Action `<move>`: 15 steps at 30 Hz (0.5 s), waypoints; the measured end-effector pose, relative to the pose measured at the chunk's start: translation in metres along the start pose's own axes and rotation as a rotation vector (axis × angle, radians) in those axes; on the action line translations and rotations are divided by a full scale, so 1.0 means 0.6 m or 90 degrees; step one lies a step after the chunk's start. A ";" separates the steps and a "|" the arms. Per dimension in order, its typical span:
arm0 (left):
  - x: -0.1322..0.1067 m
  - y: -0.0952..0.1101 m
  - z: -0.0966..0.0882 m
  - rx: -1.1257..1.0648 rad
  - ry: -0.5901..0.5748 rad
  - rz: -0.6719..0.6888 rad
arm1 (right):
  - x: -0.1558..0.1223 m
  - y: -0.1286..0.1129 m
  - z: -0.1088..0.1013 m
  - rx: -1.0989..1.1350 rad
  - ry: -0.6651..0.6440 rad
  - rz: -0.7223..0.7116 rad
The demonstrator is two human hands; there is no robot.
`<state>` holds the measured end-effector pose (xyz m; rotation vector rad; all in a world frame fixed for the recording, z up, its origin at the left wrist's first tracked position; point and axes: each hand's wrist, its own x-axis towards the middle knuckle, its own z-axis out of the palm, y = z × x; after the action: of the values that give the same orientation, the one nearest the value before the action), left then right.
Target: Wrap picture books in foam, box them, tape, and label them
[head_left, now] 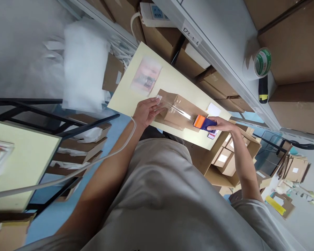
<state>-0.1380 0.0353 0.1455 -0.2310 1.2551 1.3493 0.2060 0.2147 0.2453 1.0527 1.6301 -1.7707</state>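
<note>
A brown cardboard box (176,109) lies on the pale yellow tabletop (136,104) in front of me. A shiny strip of clear packing tape (181,112) runs along its top. My left hand (148,111) is at the box's left end, with the fingers closed on the tape's end there. My right hand (219,124) is wrapped round a blue and orange tape dispenser (204,123) at the box's right end. The tape stretches between the two hands. The palm side of my right hand is hidden.
A printed sheet (147,75) lies left of the box. A phone-like object (212,134) and white paper (214,109) lie near my right hand. An open carton (234,179) holding smaller boxes stands at the right. A shelf (211,48) with a tape roll (258,64) overhangs the far side.
</note>
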 end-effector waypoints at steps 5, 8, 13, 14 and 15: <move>-0.008 0.005 0.005 -0.004 -0.015 -0.003 | 0.000 0.011 -0.003 0.004 0.006 -0.006; -0.004 0.006 0.005 0.009 -0.007 0.004 | 0.001 0.013 -0.004 0.016 0.002 -0.014; 0.010 -0.001 -0.002 0.006 0.008 0.018 | 0.006 0.011 -0.006 0.040 -0.017 -0.026; 0.013 -0.004 -0.004 0.000 0.009 0.020 | 0.008 0.011 -0.006 0.041 -0.019 -0.031; 0.016 -0.008 -0.006 -0.006 0.011 0.022 | 0.010 0.011 -0.007 0.042 -0.022 -0.035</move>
<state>-0.1388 0.0371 0.1343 -0.2289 1.2719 1.3861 0.2087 0.2183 0.2366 1.0095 1.6051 -1.8798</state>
